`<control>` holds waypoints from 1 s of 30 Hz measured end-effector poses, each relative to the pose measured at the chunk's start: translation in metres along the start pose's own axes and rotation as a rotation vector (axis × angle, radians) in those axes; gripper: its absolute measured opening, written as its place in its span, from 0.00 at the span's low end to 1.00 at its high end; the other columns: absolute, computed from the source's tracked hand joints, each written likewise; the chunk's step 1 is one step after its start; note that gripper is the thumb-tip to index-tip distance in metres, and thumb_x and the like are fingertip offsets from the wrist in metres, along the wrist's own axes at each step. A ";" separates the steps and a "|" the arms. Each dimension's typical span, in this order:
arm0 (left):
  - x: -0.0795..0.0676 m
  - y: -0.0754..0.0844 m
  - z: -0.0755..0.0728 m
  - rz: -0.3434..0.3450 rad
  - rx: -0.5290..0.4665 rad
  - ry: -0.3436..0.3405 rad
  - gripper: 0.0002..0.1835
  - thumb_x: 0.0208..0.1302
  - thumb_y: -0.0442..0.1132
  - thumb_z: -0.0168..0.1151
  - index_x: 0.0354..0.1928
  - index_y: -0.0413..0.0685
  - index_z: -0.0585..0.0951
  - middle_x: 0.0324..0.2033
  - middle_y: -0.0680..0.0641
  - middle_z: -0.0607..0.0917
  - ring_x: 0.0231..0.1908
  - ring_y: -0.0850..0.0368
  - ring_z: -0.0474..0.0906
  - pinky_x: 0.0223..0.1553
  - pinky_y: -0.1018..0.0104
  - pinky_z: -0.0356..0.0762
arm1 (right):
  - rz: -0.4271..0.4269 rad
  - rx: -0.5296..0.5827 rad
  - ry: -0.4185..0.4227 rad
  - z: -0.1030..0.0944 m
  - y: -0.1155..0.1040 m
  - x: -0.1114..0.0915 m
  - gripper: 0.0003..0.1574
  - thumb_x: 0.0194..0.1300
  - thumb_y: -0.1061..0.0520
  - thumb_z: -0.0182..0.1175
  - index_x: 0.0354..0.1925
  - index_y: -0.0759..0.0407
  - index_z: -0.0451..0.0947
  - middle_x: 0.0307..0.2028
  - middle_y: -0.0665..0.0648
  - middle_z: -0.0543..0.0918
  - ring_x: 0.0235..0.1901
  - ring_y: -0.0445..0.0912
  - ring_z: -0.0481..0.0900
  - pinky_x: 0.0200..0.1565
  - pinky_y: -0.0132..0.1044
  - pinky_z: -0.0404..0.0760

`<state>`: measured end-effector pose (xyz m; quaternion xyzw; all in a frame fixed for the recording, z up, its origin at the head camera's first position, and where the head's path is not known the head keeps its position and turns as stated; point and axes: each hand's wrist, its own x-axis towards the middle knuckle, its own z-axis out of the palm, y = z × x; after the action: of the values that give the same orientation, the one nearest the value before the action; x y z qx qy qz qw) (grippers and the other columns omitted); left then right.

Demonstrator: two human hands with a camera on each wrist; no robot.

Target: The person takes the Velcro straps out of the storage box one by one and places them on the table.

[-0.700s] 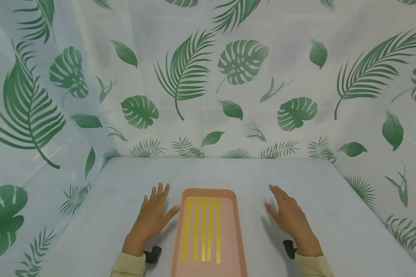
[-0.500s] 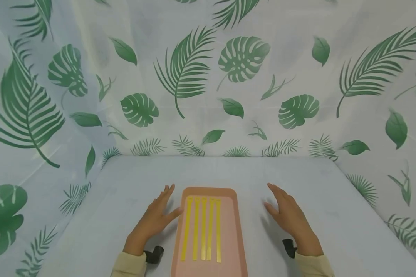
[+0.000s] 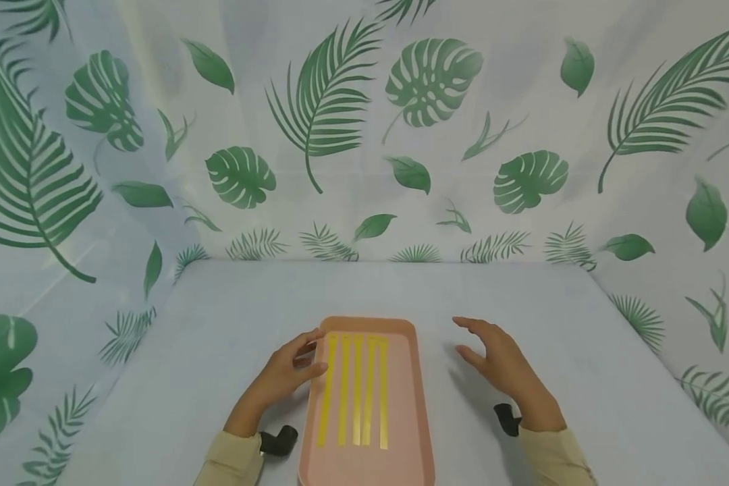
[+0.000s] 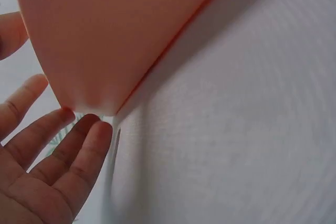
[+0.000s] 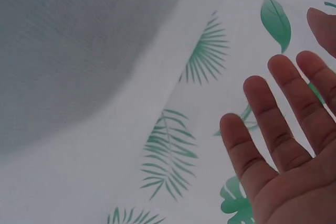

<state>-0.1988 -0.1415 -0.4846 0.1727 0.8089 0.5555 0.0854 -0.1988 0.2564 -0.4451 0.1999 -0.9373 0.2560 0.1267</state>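
Note:
A pink tray point(image 3: 401, 405) with an orange-tinted rim stands on the table in front of me. Inside it several flat yellow strips point(image 3: 343, 398), each with a wider head at the far end, lie side by side lengthwise. My left hand point(image 3: 282, 374) is at the tray's left rim, thumb over the edge near the leftmost strip; the left wrist view has its relaxed fingers point(image 4: 86, 150) close by the tray's outer wall, and whether they touch it I cannot tell. To the right of the tray, apart from it, my right hand point(image 3: 504, 361) hovers with loose fingers, holding nothing.
The table point(image 3: 364, 290) has a pale cover. Behind it and along both sides hang white curtains point(image 3: 352, 223) printed with green leaves. A black device sits at each wrist, the left one point(image 3: 279, 441) near the tray's side.
My left hand has moved right and turned, its thumb now over the tray's left rim. The right hand has shifted slightly left. The head view has tilted a little downward.

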 end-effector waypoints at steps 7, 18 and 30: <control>0.005 -0.015 -0.002 -0.002 -0.177 -0.042 0.36 0.66 0.35 0.66 0.74 0.40 0.63 0.75 0.37 0.57 0.69 0.34 0.61 0.65 0.53 0.72 | -0.103 0.069 -0.023 -0.004 0.001 0.011 0.29 0.57 0.68 0.71 0.58 0.63 0.78 0.52 0.61 0.83 0.50 0.58 0.81 0.50 0.56 0.82; 0.004 -0.031 -0.001 0.017 -0.263 -0.055 0.37 0.65 0.32 0.65 0.74 0.37 0.62 0.73 0.32 0.60 0.68 0.32 0.61 0.57 0.69 0.76 | -0.161 0.320 -0.182 -0.008 -0.013 0.034 0.24 0.61 0.65 0.69 0.57 0.59 0.80 0.53 0.55 0.84 0.52 0.51 0.81 0.53 0.49 0.83; 0.004 -0.032 -0.005 0.035 -0.289 -0.074 0.38 0.64 0.32 0.66 0.74 0.37 0.62 0.72 0.35 0.62 0.69 0.35 0.61 0.65 0.62 0.71 | -0.229 0.377 -0.342 -0.002 -0.034 0.064 0.20 0.61 0.65 0.70 0.52 0.62 0.83 0.49 0.57 0.86 0.48 0.53 0.82 0.52 0.46 0.83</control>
<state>-0.2098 -0.1551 -0.5119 0.1928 0.7137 0.6608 0.1295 -0.2407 0.2106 -0.4072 0.3651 -0.8520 0.3725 -0.0447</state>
